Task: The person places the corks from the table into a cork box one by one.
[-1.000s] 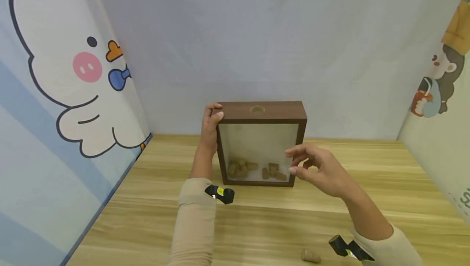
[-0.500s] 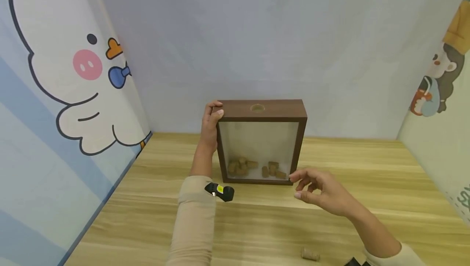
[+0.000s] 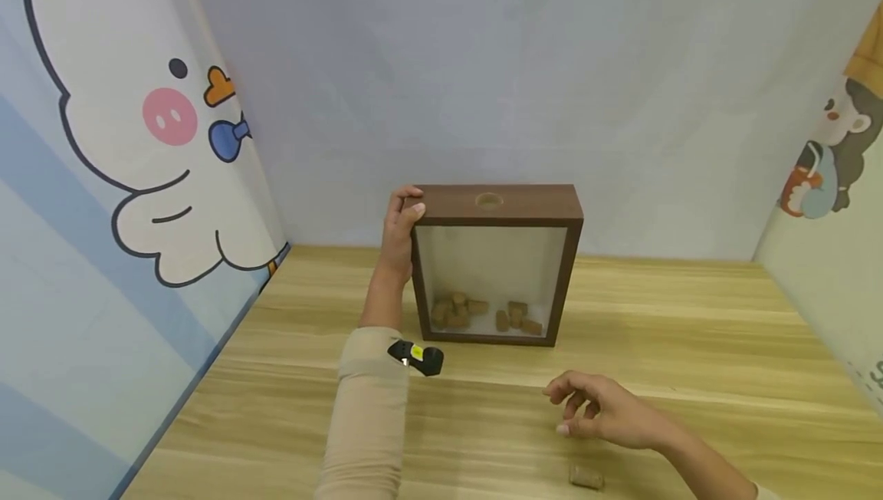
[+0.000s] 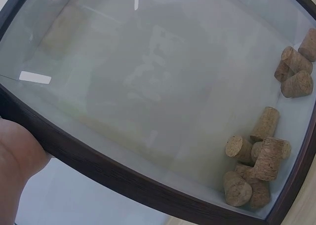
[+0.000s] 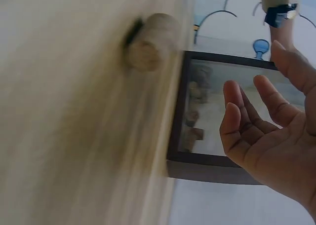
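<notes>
A dark brown wooden shadow box (image 3: 567,285) with a clear front stands upright on the table, a round hole (image 3: 489,200) in its top. Several corks (image 3: 458,314) lie in two heaps along its bottom, seen closer as tan corks (image 4: 269,158) in the left wrist view. My left hand (image 3: 400,228) grips the box's upper left corner, thumb at the front edge and fingers over the top. Over the table in front of the box, my right hand (image 3: 603,412) is held with fingers loosely bent and nothing between them. A single cork (image 3: 586,476) lies on the table just below it.
The light wood-grain table (image 3: 276,408) reaches back to a pale cloth wall (image 3: 510,86) close behind the box. Side panels bear printed cartoons, a white duck (image 3: 103,101) on the left and a figure (image 3: 828,147) on the right.
My right hand has moved from beside the box's right edge down and toward me, closer to the loose cork. My left hand keeps its grip, and the box stays in place.
</notes>
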`<state>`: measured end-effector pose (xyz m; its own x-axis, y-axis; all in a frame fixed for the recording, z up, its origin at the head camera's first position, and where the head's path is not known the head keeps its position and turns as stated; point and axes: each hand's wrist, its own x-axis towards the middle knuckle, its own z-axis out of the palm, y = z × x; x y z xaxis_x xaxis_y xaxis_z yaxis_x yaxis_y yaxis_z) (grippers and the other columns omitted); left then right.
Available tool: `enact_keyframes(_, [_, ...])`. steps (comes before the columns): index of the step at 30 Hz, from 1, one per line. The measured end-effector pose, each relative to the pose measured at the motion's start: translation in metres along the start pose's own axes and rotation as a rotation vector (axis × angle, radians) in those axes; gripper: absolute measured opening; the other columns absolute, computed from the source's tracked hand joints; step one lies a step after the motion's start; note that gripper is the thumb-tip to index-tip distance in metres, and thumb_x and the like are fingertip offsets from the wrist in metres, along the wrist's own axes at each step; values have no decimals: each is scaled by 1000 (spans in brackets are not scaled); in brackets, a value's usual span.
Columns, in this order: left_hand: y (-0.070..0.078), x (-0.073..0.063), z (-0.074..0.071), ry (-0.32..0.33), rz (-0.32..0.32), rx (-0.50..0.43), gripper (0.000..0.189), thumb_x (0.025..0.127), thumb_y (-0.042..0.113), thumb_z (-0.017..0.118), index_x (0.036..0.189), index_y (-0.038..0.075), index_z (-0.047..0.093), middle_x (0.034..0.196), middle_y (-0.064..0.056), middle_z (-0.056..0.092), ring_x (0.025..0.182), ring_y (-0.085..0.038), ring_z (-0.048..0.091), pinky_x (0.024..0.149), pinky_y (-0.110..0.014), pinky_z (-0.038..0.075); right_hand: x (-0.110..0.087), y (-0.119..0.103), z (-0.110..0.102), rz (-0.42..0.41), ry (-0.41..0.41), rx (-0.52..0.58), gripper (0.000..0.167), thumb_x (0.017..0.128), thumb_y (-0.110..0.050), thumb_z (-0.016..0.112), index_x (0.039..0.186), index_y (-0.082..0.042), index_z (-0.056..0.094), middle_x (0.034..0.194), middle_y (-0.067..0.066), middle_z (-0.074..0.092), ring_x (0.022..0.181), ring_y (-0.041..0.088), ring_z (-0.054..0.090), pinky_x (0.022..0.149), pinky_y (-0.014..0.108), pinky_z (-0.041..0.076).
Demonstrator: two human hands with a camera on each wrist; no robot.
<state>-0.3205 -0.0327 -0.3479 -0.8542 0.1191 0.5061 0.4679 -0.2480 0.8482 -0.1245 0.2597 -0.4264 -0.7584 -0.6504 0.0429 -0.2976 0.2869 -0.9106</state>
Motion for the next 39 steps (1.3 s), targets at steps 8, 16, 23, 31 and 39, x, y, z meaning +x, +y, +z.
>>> enact_keyframes(8, [4, 0, 1, 0, -20, -13, 20, 85, 20, 44, 105, 20, 45, 135, -9, 28, 123, -22, 21, 99, -45, 14, -12, 22, 2, 53, -227, 40, 40, 81, -11, 70, 116, -1, 52, 101, 11, 52, 84, 18, 53, 70, 30, 47])
enact_keyframes(16, [21, -4, 7, -27, -20, 21, 20, 86, 18, 42, 106, 19, 42, 132, -8, 27, 124, -22, 20, 100, -46, 14, -11, 31, 6, 13, -358, 35, 36, 68, 11, 63, 99, -5, 58, 82, -8, 48, 65, -2, 41, 57, 16, 40])
enact_keyframes(23, [24, -5, 9, -25, -20, 22, 20, 86, 18, 42, 106, 16, 43, 131, -11, 27, 122, -24, 20, 98, -46, 15, -9, 34, 5, -7, -341, -5, 31, 65, 16, 63, 89, -4, 63, 76, -11, 54, 61, -4, 45, 52, 19, 45])
enact_keyframes(31, [2, -3, 1, -12, -16, -3, 21, 86, 21, 44, 107, 21, 43, 135, -12, 26, 122, -22, 21, 98, -46, 15, 3, 27, -8, -11, -250, -44, 25, 74, -1, 72, 98, -1, 65, 80, -6, 57, 68, 1, 49, 58, 25, 48])
enact_keyframes(39, [5, -3, 0, -15, -6, 12, 20, 87, 23, 45, 107, 21, 44, 138, -11, 25, 127, -22, 18, 101, -47, 12, 25, 7, -21, -46, -172, -26, 27, 76, 8, 62, 102, 4, 63, 89, 3, 63, 73, 10, 56, 66, 31, 50])
